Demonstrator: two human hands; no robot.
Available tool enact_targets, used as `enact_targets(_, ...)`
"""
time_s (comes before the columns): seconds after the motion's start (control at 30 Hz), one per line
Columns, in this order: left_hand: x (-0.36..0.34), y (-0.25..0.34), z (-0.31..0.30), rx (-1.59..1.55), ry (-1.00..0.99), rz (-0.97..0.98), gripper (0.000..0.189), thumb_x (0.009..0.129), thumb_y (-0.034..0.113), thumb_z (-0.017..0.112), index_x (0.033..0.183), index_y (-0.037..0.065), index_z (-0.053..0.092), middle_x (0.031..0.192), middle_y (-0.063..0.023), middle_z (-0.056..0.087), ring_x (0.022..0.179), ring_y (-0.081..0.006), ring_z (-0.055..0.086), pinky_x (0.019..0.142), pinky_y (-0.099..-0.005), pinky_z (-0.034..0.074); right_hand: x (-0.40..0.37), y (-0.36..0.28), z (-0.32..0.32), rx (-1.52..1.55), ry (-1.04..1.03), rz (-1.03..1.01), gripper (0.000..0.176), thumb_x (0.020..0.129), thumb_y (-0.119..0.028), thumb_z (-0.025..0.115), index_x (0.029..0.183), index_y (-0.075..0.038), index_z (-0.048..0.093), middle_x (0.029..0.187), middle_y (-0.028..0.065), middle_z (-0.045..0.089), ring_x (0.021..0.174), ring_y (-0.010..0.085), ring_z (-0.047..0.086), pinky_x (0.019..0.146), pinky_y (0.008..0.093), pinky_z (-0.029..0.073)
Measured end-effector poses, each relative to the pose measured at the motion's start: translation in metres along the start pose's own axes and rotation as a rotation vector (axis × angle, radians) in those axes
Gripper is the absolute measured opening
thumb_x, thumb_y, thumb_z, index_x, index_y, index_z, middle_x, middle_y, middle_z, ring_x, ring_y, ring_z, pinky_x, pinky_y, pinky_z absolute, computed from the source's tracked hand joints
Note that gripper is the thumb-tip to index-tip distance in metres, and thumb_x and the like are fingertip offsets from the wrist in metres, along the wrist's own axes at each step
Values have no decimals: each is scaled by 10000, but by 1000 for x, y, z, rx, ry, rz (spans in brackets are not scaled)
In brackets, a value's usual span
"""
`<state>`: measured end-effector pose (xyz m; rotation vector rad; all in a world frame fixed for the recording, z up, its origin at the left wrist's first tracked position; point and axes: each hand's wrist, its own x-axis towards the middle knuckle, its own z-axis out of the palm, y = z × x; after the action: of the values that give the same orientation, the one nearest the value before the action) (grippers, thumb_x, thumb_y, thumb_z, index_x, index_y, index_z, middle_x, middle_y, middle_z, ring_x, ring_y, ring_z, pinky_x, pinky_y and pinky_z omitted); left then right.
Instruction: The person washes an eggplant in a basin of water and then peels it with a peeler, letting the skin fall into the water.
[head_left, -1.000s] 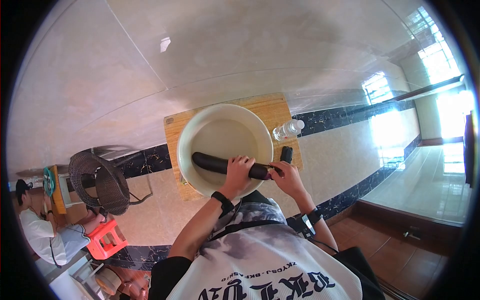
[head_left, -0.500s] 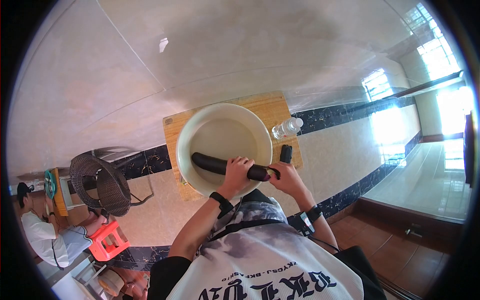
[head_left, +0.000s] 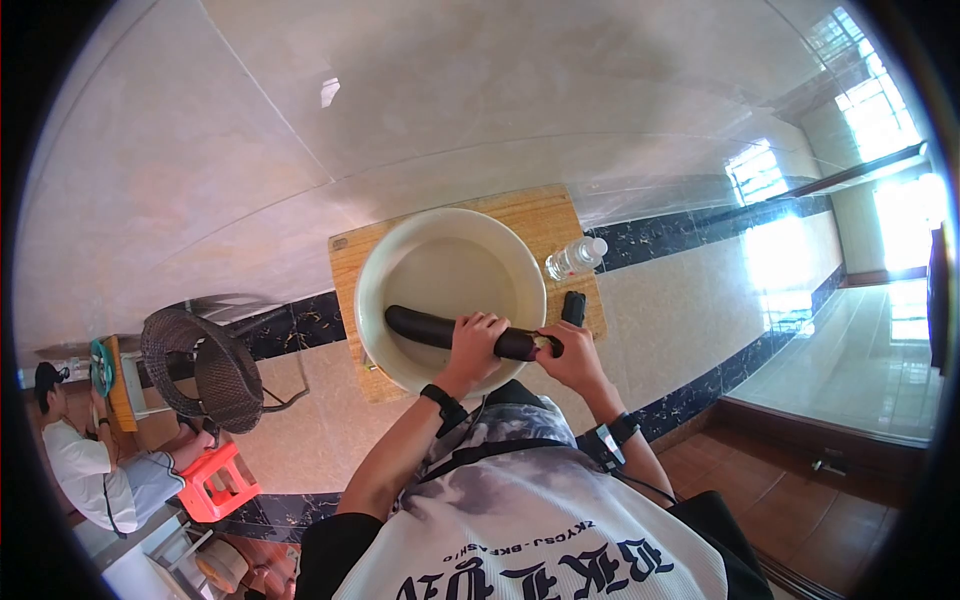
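Note:
A long dark purple eggplant [head_left: 425,327] lies slantwise over the white basin [head_left: 365,300], its left end inside. My left hand [head_left: 475,350] is wrapped round the eggplant's middle. At its stem end, my right hand [head_left: 570,360] has its fingers closed on the pale green cap. The basin rests on a wooden board [head_left: 345,262]. To the right of the basin lies a clear plastic bottle [head_left: 575,258] with a white cap, and a black object [head_left: 573,308] sits just beyond my right hand.
At the far left a person [head_left: 90,460] in a white top sits beside a red plastic stool [head_left: 218,485]. A dark woven chair [head_left: 205,370] stands between that person and the board. A tiled wall [head_left: 450,100] rises behind the basin.
My right-hand fingers have shifted slightly at the stem end. The eggplant and my left hand look nearly the same, and the view has moved a little.

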<state>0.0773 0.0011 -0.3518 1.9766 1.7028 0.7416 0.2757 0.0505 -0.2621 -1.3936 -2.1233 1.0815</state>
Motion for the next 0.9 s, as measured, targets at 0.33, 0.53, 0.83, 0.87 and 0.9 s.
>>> enact_targets(0.33,2,0,-8,-51,48,-1,367,663,9,705,1002,131,635,954,-57,662,1020,-295,634,890,-439,439,1,-4,-15,81,-137,0,392,799,-104,771,1163,23,700,971,152,673,851,265,698,765,362,561)
enact_targets(0.53,9,3,-27,-179,22,-50,444,656,18,761,1070,110,630,1031,-91,675,1071,-330,629,957,-455,442,-11,15,32,887,-104,150,783,773,-82,907,1446,-19,511,1161,68,632,1059,145,642,894,301,559)
enact_targets(0.83,-22,-27,-79,-309,165,-139,619,694,32,792,1275,92,590,1264,-169,603,1228,-379,558,1081,-477,439,12,-8,45,841,55,259,455,790,-46,885,1152,-8,611,950,50,689,807,112,675,697,250,547)
enact_targets(0.87,-32,-39,-87,-276,209,-178,635,696,35,801,1293,88,589,1286,-171,592,1241,-376,554,1090,-472,441,15,-6,42,867,67,274,425,791,-42,882,1122,-16,616,907,43,690,761,111,674,653,245,535)
enact_targets(0.9,-42,-54,-95,-256,195,-266,636,703,44,796,1301,81,581,1290,-178,592,1261,-379,537,1100,-471,431,20,-7,39,912,114,294,340,803,-35,862,1039,-39,617,803,24,671,645,105,641,566,238,481)
